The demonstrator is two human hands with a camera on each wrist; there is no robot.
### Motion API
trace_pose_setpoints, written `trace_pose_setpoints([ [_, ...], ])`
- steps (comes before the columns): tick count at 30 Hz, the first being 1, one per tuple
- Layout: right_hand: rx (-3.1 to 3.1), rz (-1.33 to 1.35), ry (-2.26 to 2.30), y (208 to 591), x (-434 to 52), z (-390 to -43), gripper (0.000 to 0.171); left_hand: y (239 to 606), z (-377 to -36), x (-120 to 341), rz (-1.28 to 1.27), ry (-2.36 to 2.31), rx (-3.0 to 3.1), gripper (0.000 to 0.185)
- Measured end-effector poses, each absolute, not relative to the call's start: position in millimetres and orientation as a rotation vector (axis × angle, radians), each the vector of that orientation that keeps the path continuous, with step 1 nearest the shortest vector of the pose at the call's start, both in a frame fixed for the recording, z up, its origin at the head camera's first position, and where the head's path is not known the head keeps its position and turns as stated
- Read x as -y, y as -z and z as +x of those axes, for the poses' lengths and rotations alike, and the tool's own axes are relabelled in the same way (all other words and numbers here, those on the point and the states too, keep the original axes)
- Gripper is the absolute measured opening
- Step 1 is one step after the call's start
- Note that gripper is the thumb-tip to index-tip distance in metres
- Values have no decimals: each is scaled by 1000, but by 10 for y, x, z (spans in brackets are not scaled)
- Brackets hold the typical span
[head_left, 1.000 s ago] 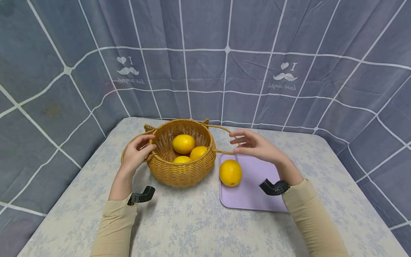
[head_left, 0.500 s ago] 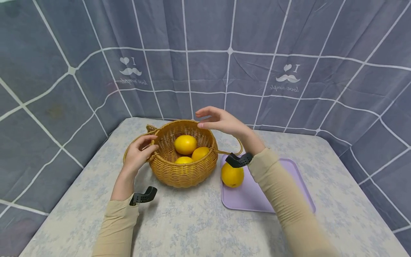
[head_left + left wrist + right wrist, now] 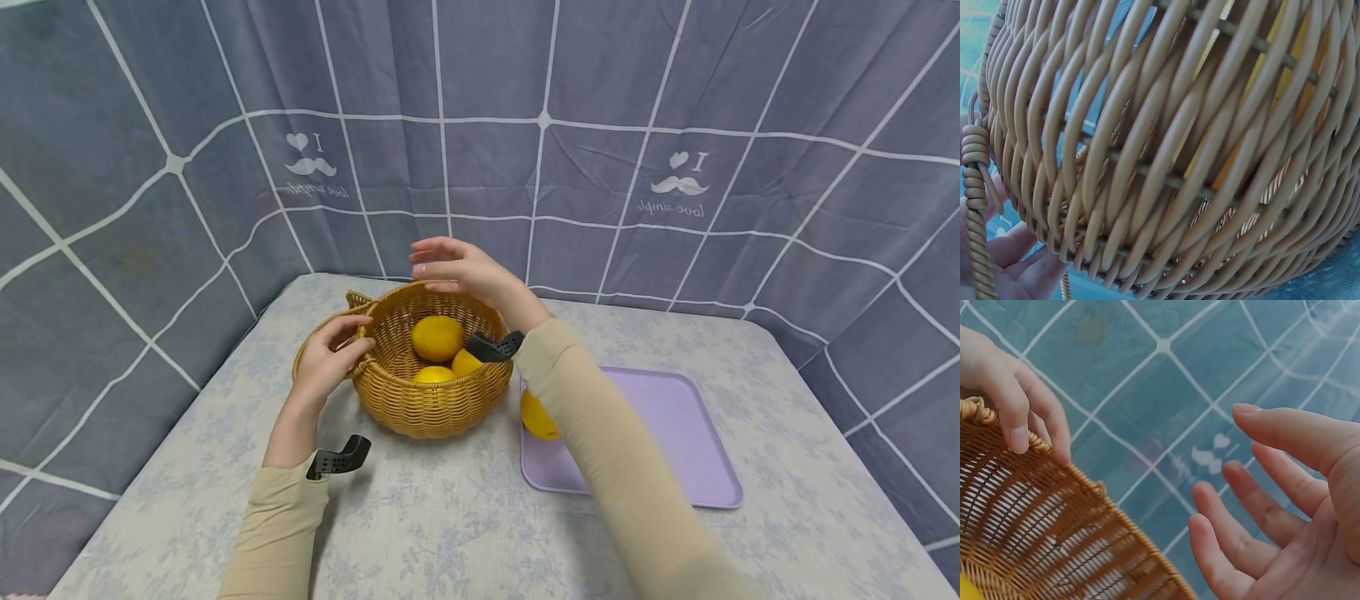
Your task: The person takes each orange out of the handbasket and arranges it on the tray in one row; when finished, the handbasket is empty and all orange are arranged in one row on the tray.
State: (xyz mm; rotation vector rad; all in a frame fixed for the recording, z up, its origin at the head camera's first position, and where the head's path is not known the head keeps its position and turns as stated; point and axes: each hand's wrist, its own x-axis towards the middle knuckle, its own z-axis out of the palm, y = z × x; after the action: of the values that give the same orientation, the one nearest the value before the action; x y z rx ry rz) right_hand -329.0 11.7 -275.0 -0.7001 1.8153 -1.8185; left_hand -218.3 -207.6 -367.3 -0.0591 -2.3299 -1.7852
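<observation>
Left hand (image 3: 330, 354) has its grip curled round the basket (image 3: 427, 392) rim at frame centre; right hand (image 3: 457, 271) hovers above, fingers spread, holding nothing

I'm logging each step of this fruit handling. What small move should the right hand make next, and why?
Probably lower the right hand onto a lemon in the basket. It is open above the far rim, holding nothing, while the left hand grips the near rim. One lemon lies on the purple tray, so another may go there.
</observation>
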Motion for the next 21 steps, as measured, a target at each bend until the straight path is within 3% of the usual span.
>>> trace_pose_setpoints([
  [12, -1808, -505, 1742, 3187, 97, -3423, 37, 3693, -2175, 2069, -65, 1803, 2314, 38],
  [21, -2082, -610, 1585, 3315, 92, -3457, 34, 3680, -2190, 2071, -81, 1809, 2299, 37],
])
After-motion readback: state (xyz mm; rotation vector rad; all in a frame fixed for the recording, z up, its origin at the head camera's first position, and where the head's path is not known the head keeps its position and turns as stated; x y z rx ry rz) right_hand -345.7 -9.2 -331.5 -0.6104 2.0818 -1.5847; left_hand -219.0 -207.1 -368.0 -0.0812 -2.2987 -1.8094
